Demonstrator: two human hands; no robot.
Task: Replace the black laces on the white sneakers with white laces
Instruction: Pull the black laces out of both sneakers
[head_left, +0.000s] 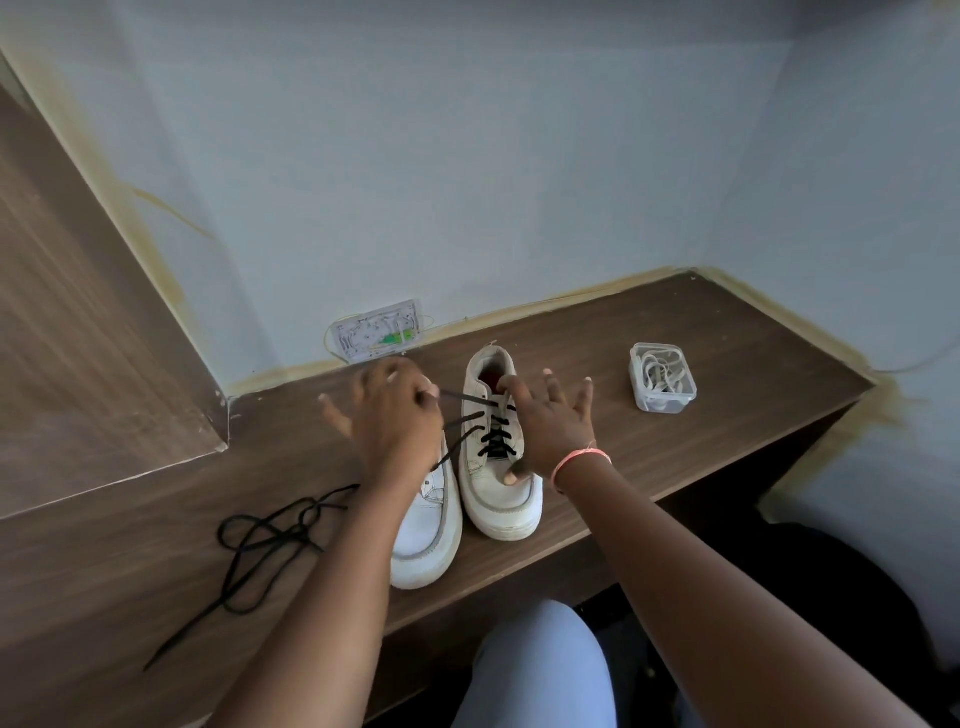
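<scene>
Sitting side by side on the wooden desk (675, 415), two white sneakers (501, 467): right one black-laced (496, 441), its end pinched by the left hand (395, 415); right hand (553, 423) splayed, steadying. One loose black lace (260, 540) lies left; one tub of white laces (662, 376) right.

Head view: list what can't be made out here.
- Left sneaker: its eyelets and tongue are hidden behind the left hand and forearm.
- Left-hand grip on the black lace: fingertips blurred, so the pinch is unclear.
- Box: white laces inside too small to count.
- Right sneaker: far side covered by the right hand.
- Wall plate: markings too small to read.
</scene>
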